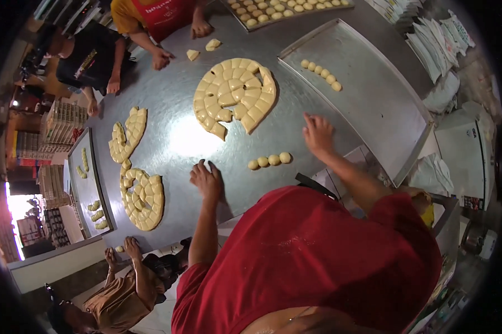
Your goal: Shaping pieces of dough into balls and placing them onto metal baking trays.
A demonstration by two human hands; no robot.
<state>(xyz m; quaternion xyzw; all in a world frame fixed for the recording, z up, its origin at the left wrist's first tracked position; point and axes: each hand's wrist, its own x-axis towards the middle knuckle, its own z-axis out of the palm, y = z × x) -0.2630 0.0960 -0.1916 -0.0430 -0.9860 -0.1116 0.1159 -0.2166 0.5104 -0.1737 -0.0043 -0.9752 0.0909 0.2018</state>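
My left hand point(205, 181) rests on the steel table point(206, 156) with its fingers apart, holding nothing that I can see. My right hand point(319, 134) is open, fingers spread, near the edge of a large steel tray point(373, 119). Between my hands, nearer my body, lies a row of dough balls point(269, 160). Beyond them is a round slab of pale dough point(234, 89) cut into many pieces. Another cut dough slab point(142, 200) lies to my left, with a broken section point(128, 133) above it. A row of dough balls point(321, 74) sits inside the right tray.
Two co-workers point(148, 22) point(84, 64) stand across the table, another point(123, 284) at the lower left. A narrow tray point(99, 186) with green pieces lies left, a tray of dough balls point(287, 15) at the top. Stacked crates point(62, 128) and sacks point(434, 47) stand around.
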